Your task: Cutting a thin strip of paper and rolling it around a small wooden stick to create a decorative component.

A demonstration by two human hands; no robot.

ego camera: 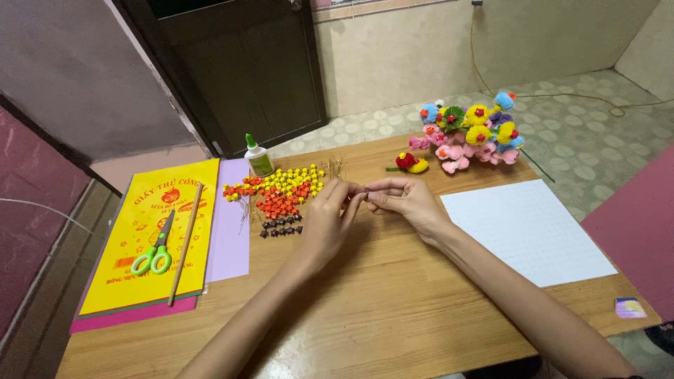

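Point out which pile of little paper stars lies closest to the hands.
The dark brown stars, the small group at the near edge of the spread, just left of the left hand. The orange stars and yellow stars lie farther back toward the glue bottle.

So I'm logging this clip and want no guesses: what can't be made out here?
Head view only:
- The tiny dark piece pinched between left hand and right hand: too small, fingertips cover it.
- Small card at the table's right edge: blurred.
- Paper stack under the yellow packet: mostly covered.
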